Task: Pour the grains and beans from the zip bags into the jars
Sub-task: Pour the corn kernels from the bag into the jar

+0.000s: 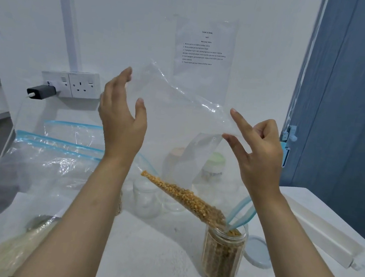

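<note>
Zip bag (178,124) tilted above jar (222,256), corn kernels (188,199) funnelling into jar mouth. Left hand (121,121) pinches bag's upper corner; right hand (260,148) pinches its edge.

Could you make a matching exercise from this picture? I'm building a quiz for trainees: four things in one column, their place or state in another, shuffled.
Things:
1. zip bag
2. jar
3. lid
4. charger

Places or states:
A. plugged into the wall socket
B. lying flat on the table, right of the jar
C. held tilted by the left hand and right hand, kernels sliding toward its mouth
D. upright, open, nearly full of kernels

Pairs: 1-C, 2-D, 3-B, 4-A
</note>
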A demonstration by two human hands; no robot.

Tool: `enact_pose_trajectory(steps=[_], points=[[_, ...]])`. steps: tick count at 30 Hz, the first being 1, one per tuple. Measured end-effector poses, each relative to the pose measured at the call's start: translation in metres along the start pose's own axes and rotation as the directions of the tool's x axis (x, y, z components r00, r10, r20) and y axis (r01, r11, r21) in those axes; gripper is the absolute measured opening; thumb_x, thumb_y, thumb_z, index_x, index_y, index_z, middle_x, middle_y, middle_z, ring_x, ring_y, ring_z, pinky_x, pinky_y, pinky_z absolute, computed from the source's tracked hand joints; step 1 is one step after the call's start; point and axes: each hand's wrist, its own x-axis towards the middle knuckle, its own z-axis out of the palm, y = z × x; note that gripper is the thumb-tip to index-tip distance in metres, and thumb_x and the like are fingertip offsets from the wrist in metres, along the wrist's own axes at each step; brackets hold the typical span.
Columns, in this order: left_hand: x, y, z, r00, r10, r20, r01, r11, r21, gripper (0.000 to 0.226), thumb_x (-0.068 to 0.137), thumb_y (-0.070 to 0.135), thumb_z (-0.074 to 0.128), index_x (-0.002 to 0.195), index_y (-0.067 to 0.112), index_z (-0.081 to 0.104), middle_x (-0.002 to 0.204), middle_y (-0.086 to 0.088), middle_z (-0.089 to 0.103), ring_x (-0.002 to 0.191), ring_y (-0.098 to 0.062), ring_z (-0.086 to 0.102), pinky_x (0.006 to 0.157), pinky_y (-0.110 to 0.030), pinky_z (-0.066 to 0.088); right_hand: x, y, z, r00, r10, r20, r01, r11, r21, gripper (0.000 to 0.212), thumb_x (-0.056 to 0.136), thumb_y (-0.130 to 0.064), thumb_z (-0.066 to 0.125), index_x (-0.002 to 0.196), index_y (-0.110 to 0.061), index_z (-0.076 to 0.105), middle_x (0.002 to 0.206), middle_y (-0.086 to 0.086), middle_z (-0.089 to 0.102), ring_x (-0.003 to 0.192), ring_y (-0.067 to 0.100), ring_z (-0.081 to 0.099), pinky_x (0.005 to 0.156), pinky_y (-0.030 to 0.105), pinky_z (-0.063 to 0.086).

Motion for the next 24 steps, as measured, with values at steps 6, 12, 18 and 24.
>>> enact_pose_trajectory(steps=[6, 12, 18, 24], points=[[-0.026, -0.027, 0.010, 0.979, -0.194, -0.055, 0.201, 0.967, 0.155, 0.046, 0.100, 0.022, 0.050, 0.146, 0.023, 0.042, 0.130, 0.002, 0.058, 0.122, -0.015, 0.048, 0.112, -0.042, 0.020, -0.001, -0.002, 0.000, 1.000, 0.015, 0.002, -0.015, 1.000, 0.008, 0.049, 0.092, -0.027, 0.070, 0.139, -0.019, 0.057, 0.083, 0.003, 0.035, 0.073, 0.011, 0.032, 0.062, 0.015, 0.031], [-0.011, -0.032, 0.010, 0.993, -0.108, -0.050, 0.113, 0.989, 0.096, 0.038, 0.102, 0.013, 0.043, 0.136, 0.024, 0.057, 0.102, -0.001, 0.059, 0.090, 0.000, 0.046, 0.110, -0.046, 0.031, -0.002, 0.000, 0.000, 1.000, 0.022, 0.001, -0.022, 1.000, -0.006, 0.046, 0.092, -0.026, 0.071, 0.137, -0.020, 0.060, 0.084, 0.001, 0.032, 0.075, 0.009, 0.030, 0.064, 0.018, 0.030], [-0.002, -0.026, 0.013, 0.997, -0.057, -0.047, 0.059, 0.998, 0.028, 0.039, 0.102, 0.013, 0.045, 0.136, 0.026, 0.058, 0.100, 0.007, 0.051, 0.088, -0.013, 0.056, 0.100, -0.057, 0.042, 0.001, 0.006, -0.002, 0.999, 0.033, -0.015, -0.033, 0.999, -0.019, 0.044, 0.093, -0.025, 0.071, 0.136, -0.020, 0.062, 0.083, 0.003, 0.032, 0.074, 0.012, 0.031, 0.065, 0.016, 0.029], [0.001, -0.021, 0.012, 0.998, -0.056, -0.023, 0.056, 0.998, 0.012, 0.039, 0.103, 0.016, 0.044, 0.138, 0.029, 0.056, 0.102, 0.008, 0.051, 0.093, -0.016, 0.056, 0.100, -0.056, 0.042, 0.001, 0.008, -0.003, 0.999, 0.048, -0.023, -0.049, 0.999, -0.015, 0.042, 0.094, -0.025, 0.070, 0.135, -0.020, 0.063, 0.083, 0.004, 0.032, 0.075, 0.009, 0.029, 0.063, 0.014, 0.028]])
